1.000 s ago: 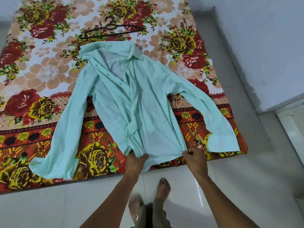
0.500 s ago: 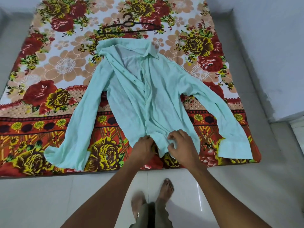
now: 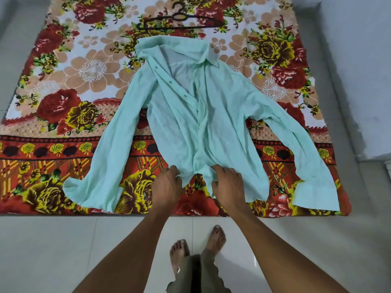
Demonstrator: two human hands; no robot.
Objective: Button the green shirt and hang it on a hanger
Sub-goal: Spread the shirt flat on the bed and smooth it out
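The pale green shirt [image 3: 203,115] lies front up on a flowered mat, sleeves spread, its front open at the collar with dark buttons along the left placket. My left hand [image 3: 167,187] pinches the left front panel at the hem. My right hand [image 3: 229,187] grips the right front panel at the hem, a hand's width away. A dark hanger [image 3: 179,21] lies flat on the mat just beyond the collar.
The red and yellow flowered mat [image 3: 63,102] covers the floor ahead. Pale floor tiles [image 3: 53,250] lie in front of it, where my bare feet [image 3: 196,246] stand. A grey wall [image 3: 359,60] runs along the right side.
Both hands have slid up from the hem corners toward the shirt's middle, drawing the two front panels closer. The view has shifted nearer over the mat.
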